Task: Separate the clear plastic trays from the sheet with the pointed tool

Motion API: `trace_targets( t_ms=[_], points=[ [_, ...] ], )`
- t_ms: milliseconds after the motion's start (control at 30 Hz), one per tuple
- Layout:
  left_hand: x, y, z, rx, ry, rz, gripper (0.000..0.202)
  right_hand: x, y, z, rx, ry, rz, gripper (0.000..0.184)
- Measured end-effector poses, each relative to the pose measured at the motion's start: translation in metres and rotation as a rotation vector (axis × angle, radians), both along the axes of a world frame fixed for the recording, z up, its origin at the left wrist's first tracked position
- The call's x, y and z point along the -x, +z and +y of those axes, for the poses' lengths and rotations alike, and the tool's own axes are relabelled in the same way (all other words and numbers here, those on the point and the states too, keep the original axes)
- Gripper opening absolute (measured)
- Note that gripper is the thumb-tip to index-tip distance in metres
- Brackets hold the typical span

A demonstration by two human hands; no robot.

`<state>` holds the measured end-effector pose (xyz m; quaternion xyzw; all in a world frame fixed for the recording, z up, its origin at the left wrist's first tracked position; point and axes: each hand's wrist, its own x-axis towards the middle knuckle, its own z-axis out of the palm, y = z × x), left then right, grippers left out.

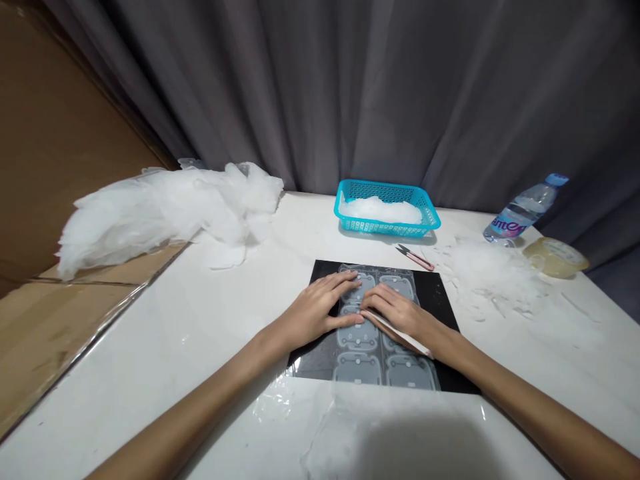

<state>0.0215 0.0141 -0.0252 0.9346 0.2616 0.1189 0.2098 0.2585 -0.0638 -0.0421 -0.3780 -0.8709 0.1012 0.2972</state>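
Several panels (358, 369) are looking unseparated, left hand (320, 305) resting open, right hand (400, 312) gripping a strip (403, 338), scraps (493, 275) lying near the tabletop's (215, 300) right edge.

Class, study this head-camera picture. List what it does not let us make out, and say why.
All in the head view:
- Left palm: hidden by the back of the left hand.
- Part of the pale strip: covered by the right hand.
- Parts of the grey patches: beneath both hands.
- Much of the basket floor: under white fluff.
- Cardboard: cut off by the left edge.
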Motion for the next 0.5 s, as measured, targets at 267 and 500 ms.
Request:
trace_targets(
  t_ms=[267,500],
  points=[
    [0.001,0.0,-0.004,-0.026,0.302,-0.173,0.086,0.003,0.004,0.0,-0.229,-0.099,-0.216,0.027],
    [-0.01,0.008,-0.027,0.529,0.307,-0.309,0.042,0.001,0.015,-0.001,-0.316,-0.121,-0.156,0.024]
  ],
)
